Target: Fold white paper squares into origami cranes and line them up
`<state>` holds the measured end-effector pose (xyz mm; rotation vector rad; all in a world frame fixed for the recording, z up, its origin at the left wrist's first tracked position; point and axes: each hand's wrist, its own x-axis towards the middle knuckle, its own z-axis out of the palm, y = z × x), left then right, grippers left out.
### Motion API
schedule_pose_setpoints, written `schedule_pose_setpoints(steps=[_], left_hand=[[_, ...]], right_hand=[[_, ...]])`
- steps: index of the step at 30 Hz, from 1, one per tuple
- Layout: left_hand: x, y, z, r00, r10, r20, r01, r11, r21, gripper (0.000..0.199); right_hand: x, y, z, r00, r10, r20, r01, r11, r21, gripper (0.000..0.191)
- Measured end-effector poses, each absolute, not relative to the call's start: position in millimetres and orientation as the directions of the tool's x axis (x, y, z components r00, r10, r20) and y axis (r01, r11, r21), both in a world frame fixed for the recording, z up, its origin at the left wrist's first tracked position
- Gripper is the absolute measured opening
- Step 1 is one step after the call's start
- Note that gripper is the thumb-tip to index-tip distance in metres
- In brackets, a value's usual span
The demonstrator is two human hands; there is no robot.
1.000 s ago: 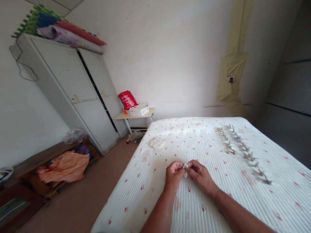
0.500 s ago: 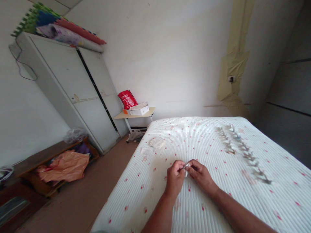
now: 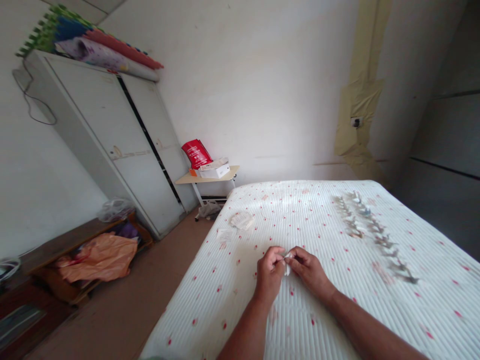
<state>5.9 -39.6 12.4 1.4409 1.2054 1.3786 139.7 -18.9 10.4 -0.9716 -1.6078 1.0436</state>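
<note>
Between the fingertips of both hands is a small folded piece of white paper [image 3: 287,269], mostly covered by the fingers. My left hand [image 3: 270,270] pinches its left side. My right hand [image 3: 308,270] pinches it from the right, thumb and forefinger pressed together. Both hands are held over the near middle of a white mattress [image 3: 318,215] with red dots. To the right, two rows of small folded paper figures [image 3: 386,242] stand on the mattress. Left of the hands lie a pale round stack of paper [image 3: 242,220] and a printed paper slip [image 3: 225,234].
Behind the mattress's left corner a small table [image 3: 187,178] bears a red bag [image 3: 196,153] and a white box [image 3: 215,171]. A grey cabinet [image 3: 97,115] with rolled mats on top stands at left. An orange plastic bag [image 3: 101,257] lies on a low wooden bench [image 3: 80,237].
The fingers of my left hand have shifted slightly at the paper, and a little more of its lower part shows. Both hands stay in nearly the same place.
</note>
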Motion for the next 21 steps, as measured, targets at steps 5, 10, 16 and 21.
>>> schedule_pose_setpoints(steps=[5,10,16,21], left_hand=[[6.5,-39.1,10.5,-0.030,0.968,0.249,0.147,-0.243,0.959,0.037],[7.7,-36.5,6.8,-0.064,0.973,0.224,0.122,-0.215,0.969,0.037],[7.9,-36.2,9.3,-0.052,0.980,0.192,0.072,-0.188,0.979,0.037],[5.8,-35.0,9.9,0.031,0.992,0.123,-0.034,-0.122,0.992,0.045]], right_hand=[[138.3,-18.2,11.3,-0.210,0.938,0.276,0.082,0.298,-0.951,0.026],[138.5,-18.5,14.1,-0.226,0.942,0.247,0.064,0.267,-0.962,0.025],[140.9,-16.9,10.7,-0.214,0.922,0.322,0.130,0.353,-0.927,0.022],[142.2,-16.2,11.7,-0.208,0.926,0.316,0.098,0.341,-0.935,0.019]])
